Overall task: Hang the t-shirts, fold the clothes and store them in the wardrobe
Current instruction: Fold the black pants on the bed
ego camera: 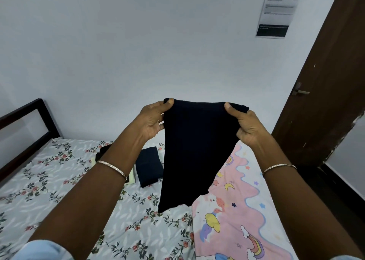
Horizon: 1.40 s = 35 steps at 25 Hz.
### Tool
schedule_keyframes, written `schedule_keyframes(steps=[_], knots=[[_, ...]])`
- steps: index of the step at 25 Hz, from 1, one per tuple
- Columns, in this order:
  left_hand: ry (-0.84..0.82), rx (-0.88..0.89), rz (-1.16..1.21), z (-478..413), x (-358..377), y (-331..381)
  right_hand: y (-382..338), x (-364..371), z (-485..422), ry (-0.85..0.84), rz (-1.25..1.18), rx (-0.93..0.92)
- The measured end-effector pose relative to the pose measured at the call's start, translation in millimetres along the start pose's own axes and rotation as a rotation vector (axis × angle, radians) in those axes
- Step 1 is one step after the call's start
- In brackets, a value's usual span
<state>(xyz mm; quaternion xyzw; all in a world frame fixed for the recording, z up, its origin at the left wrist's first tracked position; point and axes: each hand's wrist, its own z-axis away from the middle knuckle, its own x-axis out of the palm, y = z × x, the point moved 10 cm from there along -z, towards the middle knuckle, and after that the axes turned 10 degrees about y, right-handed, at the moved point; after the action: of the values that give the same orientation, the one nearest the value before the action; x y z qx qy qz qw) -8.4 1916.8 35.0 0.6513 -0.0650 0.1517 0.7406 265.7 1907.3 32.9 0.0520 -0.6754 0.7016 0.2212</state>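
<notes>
A dark navy garment (195, 151) hangs in the air above the bed, stretched between both hands. My left hand (153, 119) pinches its top left corner between thumb and fingers. My right hand (245, 124) pinches the top right corner the same way. The cloth narrows toward its lower edge and hides part of the bed behind it. A folded dark navy piece (149, 165) lies on the bed behind the held garment. A pale yellow-green cloth (130, 177) and a black item (102, 151) lie partly hidden behind my left forearm.
The bed has a floral sheet (49, 178) on the left and a pink cartoon-print sheet (237, 216) on the right. A dark headboard frame (33, 125) stands at the left. A brown door (324, 81) with a handle is at the right, a notice (278, 8) on the wall.
</notes>
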Motion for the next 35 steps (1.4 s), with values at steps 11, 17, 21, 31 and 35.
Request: schedule_keyframes(steps=[11, 17, 21, 31, 35], knots=[[0.200, 0.232, -0.086, -16.5, -16.8, 11.9, -6.7, -5.9, 5.3, -0.005, 0.151, -0.119], [0.257, 0.329, -0.243, -23.2, -20.1, 22.6, 8.2, -15.1, 1.8, 0.101, 0.168, -0.143], [0.044, 0.367, -0.337, -24.9, -0.3, 26.4, 5.8, -10.4, -0.1, 0.025, 0.239, -0.188], [0.110, 0.612, -0.693, -25.4, 0.7, 32.2, -0.3, -27.0, -2.1, 0.128, 0.147, -0.226], [-0.002, 0.400, -0.439, -28.5, 1.5, 17.9, 40.7, -28.3, -1.2, 0.145, -0.158, 0.171]])
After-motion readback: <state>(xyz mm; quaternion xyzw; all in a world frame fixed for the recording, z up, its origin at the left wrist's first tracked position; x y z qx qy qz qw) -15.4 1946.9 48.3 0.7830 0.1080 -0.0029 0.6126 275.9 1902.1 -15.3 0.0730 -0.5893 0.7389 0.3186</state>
